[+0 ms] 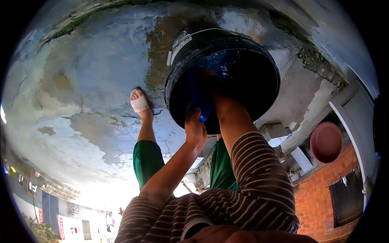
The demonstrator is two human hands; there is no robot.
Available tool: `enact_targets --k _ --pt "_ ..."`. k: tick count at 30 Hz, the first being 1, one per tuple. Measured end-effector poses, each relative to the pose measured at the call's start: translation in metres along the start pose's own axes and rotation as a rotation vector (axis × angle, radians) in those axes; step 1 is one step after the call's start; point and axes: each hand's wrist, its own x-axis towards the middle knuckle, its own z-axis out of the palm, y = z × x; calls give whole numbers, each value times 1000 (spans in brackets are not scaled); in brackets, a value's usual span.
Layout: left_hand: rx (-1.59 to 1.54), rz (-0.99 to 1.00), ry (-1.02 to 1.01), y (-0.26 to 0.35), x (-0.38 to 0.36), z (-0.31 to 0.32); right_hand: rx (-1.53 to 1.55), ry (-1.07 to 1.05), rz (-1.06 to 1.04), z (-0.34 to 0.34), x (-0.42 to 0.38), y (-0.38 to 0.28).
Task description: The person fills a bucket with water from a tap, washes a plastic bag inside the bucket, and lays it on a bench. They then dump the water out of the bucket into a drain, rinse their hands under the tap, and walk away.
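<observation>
A large black bucket (227, 42) is tipped so that its wide mouth faces me. At the near left part of its rim, my left hand (195, 123) has its fingers closed on a wet-looking blue item (205, 108), perhaps cloth or plastic. The blue item runs up into the bucket. My right forearm (231, 115) reaches inside the bucket, and my right hand (210, 77) is lost in the dark there, close to the blue item. Its fingers cannot be made out.
Worn, stained concrete ground (97, 69) surrounds the bucket. My foot in a pale sandal (139, 103) is left of it. At the right are a reddish basin (326, 141), a white block (302, 159) and a brick wall (320, 198).
</observation>
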Motion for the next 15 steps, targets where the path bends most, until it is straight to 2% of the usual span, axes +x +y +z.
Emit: enact_targets --k 1,2,4,5,7,9,11,12,14,15 --pt "42 21 -23 1 0 1 -30 160 50 16 2 5" --pt "88 33 -39 2 -4 0 -21 145 51 7 -3 6" --pt "99 29 -21 -3 -6 -6 45 -210 23 -43 -23 13" --pt "96 52 -33 -4 2 -3 39 -201 31 -51 -35 16" --pt "86 68 -25 -4 6 4 510 156 37 -55 -88 12" --pt "79 89 -17 -11 16 -2 927 355 -27 -71 -159 -9" --pt "48 83 -25 -11 14 2 1388 250 -3 -65 -197 -33" --pt "22 85 -29 -10 14 2 1388 250 0 -63 -194 -38" --pt "34 88 -29 -9 13 -1 1109 384 -142 -50 -180 -47" --pt "43 95 -34 -9 13 -3 1223 328 -82 -20 -152 -47"
